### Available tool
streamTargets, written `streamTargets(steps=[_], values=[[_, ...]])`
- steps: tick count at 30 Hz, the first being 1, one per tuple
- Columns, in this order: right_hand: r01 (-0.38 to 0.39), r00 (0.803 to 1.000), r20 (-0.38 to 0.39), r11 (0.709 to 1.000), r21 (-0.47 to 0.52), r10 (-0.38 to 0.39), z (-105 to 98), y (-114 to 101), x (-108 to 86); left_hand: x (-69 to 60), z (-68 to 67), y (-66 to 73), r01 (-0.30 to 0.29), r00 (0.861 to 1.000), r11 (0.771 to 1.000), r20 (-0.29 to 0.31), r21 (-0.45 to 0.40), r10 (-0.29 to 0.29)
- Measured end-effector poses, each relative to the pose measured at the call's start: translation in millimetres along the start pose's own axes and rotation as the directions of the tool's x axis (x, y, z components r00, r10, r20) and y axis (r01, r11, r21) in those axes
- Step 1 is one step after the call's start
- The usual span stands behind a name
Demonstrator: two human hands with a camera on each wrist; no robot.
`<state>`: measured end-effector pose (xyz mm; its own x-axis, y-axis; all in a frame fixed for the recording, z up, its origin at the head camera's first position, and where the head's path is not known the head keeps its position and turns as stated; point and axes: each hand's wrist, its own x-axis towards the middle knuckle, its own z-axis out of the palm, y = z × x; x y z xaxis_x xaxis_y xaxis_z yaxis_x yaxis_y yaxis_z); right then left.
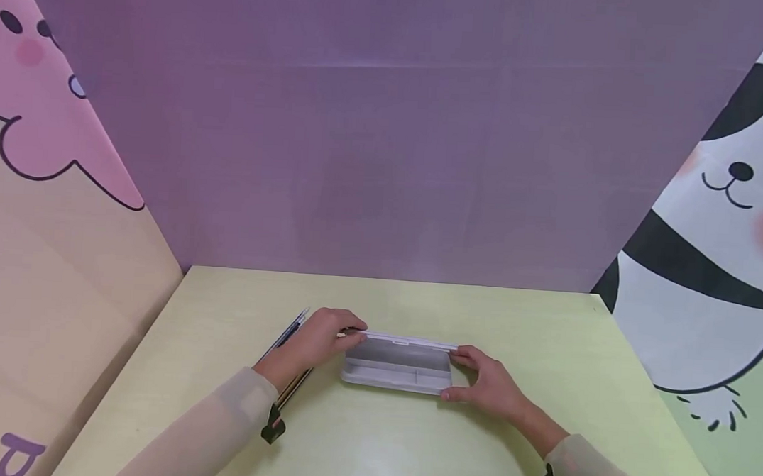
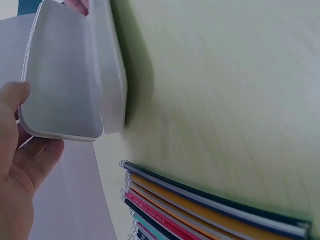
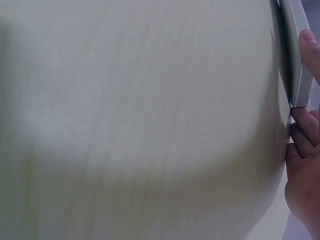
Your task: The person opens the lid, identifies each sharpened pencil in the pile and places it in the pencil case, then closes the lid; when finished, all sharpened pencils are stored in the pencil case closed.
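A white plastic pencil case (image 1: 381, 384) lies on the table with its lid (image 1: 386, 350) raised at the back; the compartments look bare, with a divider toward the right. My left hand (image 1: 323, 335) pinches the lid's left corner, thumb inside and fingers behind, as the left wrist view shows on the lid (image 2: 62, 75). At the other end, my right hand (image 1: 491, 385) holds the case's right side, thumb at the front and fingers at the back. Several slim pens (image 2: 210, 207) in various colours lie side by side under my left wrist.
The pale yellow table (image 1: 372, 450) runs back to a purple wall (image 1: 386, 139). Side panels stand left and right, the right one printed with a panda (image 1: 697, 337). Dark wrist straps (image 1: 274, 426) sit at both sleeves.
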<state>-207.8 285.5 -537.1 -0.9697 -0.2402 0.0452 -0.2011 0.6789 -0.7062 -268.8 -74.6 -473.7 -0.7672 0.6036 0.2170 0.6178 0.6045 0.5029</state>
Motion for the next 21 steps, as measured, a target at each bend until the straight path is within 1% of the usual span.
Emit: streamTargets(steps=[3,6,8,12,14,16,18,21], values=[[0.02,1.0,-0.01,1.0,-0.022,-0.02,0.5,-0.2,0.4,6.5,1.0,-3.8,0.067,0.996,0.994,-0.054,-0.084,-0.072],[0.03,0.999,-0.019,0.999,-0.043,-0.031,0.8,-1.4,0.2,13.3,2.3,-6.4,0.121,0.985,0.981,-0.102,-0.151,-0.137],[0.037,0.999,-0.026,0.998,-0.057,-0.039,0.4,-2.6,0.1,18.2,2.5,-7.1,0.152,0.976,0.973,-0.125,-0.175,-0.176],[0.054,0.998,-0.029,0.992,-0.114,-0.058,-0.6,-3.5,0.4,28.2,3.2,-7.2,0.207,0.956,0.961,-0.169,-0.183,-0.238],[0.057,0.998,-0.025,0.988,-0.141,-0.062,-1.2,-4.1,0.7,32.9,3.7,-7.4,0.243,0.943,0.948,-0.181,-0.204,-0.28],[0.055,0.998,-0.019,0.984,-0.168,-0.059,-2.3,-5.4,1.0,36.9,4.2,-8.2,0.278,0.924,0.928,-0.193,-0.249,-0.329],[0.061,0.998,-0.007,0.98,-0.189,-0.063,-3.8,-7.3,1.5,40.5,5.3,-10.6,0.308,0.904,0.902,-0.204,-0.301,-0.377],[0.07,0.998,0.012,0.975,-0.212,-0.069,-6.4,-10.4,3.1,44.6,6.8,-15.4,0.345,0.868,0.852,-0.21,-0.393,-0.449]])
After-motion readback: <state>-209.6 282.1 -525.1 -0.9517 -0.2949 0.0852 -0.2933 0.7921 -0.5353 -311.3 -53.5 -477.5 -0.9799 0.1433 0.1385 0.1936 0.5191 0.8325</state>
